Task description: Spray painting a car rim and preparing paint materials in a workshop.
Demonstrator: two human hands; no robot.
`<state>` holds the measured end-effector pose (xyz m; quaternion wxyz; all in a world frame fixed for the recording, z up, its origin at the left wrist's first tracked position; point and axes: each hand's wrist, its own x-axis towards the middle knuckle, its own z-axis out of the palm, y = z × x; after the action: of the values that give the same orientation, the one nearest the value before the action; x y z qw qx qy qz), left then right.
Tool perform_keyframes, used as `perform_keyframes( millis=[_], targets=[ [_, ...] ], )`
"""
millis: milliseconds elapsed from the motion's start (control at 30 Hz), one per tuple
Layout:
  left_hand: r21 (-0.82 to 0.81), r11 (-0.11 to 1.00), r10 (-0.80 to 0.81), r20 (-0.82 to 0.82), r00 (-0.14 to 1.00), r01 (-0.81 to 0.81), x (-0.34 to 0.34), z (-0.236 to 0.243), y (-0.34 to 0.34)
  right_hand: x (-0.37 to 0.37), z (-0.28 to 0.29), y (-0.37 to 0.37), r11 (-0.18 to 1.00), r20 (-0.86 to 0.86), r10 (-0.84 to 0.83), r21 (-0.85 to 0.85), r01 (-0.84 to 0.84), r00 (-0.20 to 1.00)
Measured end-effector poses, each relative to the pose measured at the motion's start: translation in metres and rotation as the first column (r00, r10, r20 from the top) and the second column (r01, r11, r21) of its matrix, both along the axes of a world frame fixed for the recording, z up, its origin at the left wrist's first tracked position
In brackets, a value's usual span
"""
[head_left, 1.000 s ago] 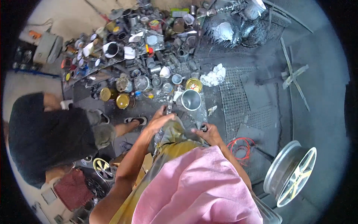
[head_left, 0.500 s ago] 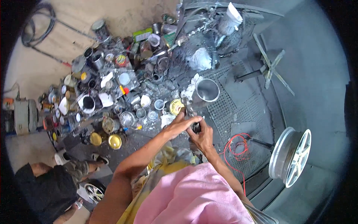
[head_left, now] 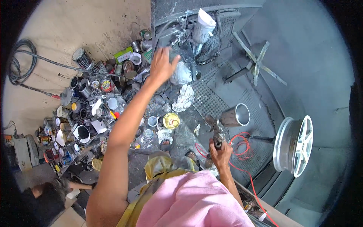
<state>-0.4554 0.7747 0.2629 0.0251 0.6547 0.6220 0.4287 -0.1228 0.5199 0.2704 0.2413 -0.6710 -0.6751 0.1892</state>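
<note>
While the right hand [head_left: 221, 154] is wrapped around the lower end of the spray gun [head_left: 217, 133], the left hand [head_left: 162, 67] reaches out with its fingers extended and thumb spread away from them, slightly blurred. The gun is held up in front of the body, a little right of centre; its long axis runs away from the person, leaning slightly left, the far end pointing forward. A metal cup [head_left: 228, 117] sits just to the right of that end, its open mouth facing right and up; how it joins the gun cannot be told. Near the left hand are a white bundle [head_left: 181, 74] and crumpled paper [head_left: 184, 99]. Cans [head_left: 107, 86] crowd the left, with a gold can [head_left: 171, 120] nearer the gun. A red hose [head_left: 247, 172] winds beside the right hand, and a wheel [head_left: 293, 146] stands farther right.
</note>
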Motion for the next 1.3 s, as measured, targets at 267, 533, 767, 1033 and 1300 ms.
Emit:
perform_keyframes(
  millis=[267,533,767,1033,1300],
  targets=[
    [-0.054,0.961,0.245,-0.286,0.926,-0.271,0.012,-0.036,0.077,0.061,-0.032,-0.028,0.999,0.012,-0.014,-0.050,0.014,1.000],
    [-0.085,0.967,0.207,-0.275,0.939,-0.239,0.025,-0.006,0.058,0.137,-0.060,0.059,0.964,0.023,0.238,-0.124,-0.234,0.971],
    [-0.168,0.965,0.162,-0.211,0.964,-0.199,0.081,0.008,0.023,0.199,-0.103,0.154,0.796,0.126,0.603,-0.163,-0.583,0.788],
    [-0.320,0.909,0.346,0.222,0.912,-0.267,0.144,-0.015,-0.150,0.191,-0.137,0.149,0.662,0.071,0.743,-0.222,-0.716,0.665],
    [-0.518,0.715,0.653,0.256,0.713,-0.469,0.118,-0.061,-0.393,0.134,-0.176,0.112,0.280,0.223,0.950,-0.314,-0.907,0.216]
  ],
)
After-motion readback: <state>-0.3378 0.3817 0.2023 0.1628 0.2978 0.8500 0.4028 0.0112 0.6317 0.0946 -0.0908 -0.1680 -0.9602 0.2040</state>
